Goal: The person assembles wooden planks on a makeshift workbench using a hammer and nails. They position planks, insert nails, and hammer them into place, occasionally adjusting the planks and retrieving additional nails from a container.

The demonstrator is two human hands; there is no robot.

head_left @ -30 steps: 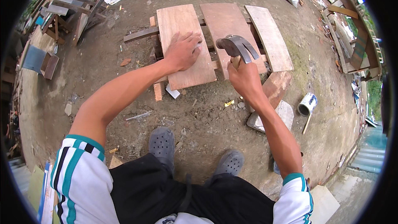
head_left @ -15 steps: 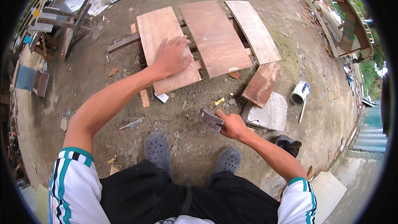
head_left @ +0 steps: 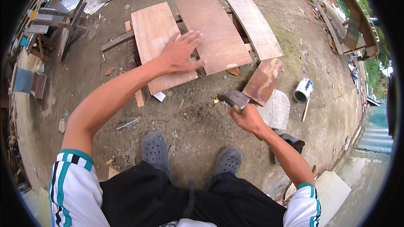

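My left hand (head_left: pixel 180 55) is spread out above the gap between the left plywood board (head_left: pixel 153 29) and the middle plywood board (head_left: pixel 219 33). Whether it touches either board I cannot tell. A hammer (head_left: pixel 235 99) is gripped in my right hand (head_left: pixel 248 118), its metal head pointing left, over the dirt in front of the boards. Beyond the middle board lies a paler plywood board (head_left: pixel 254 27) at the right. All three boards rest across wooden strips (head_left: pixel 118 41), which mostly hide beneath them.
Right of my hammer, a brown wood piece (head_left: pixel 264 82) leans on a concrete block (head_left: pixel 275 111). A paint can (head_left: pixel 304 90) lies beside a stick. A black container (head_left: pixel 290 146) sits below my right forearm. Scrap wood (head_left: pixel 63 23) is piled at far left, a timber frame (head_left: pixel 355 21) at far right.
My left hand has opened from a curled position on the left board and shifted toward the middle board. My right hand has raised the hammer and moved it rightward.
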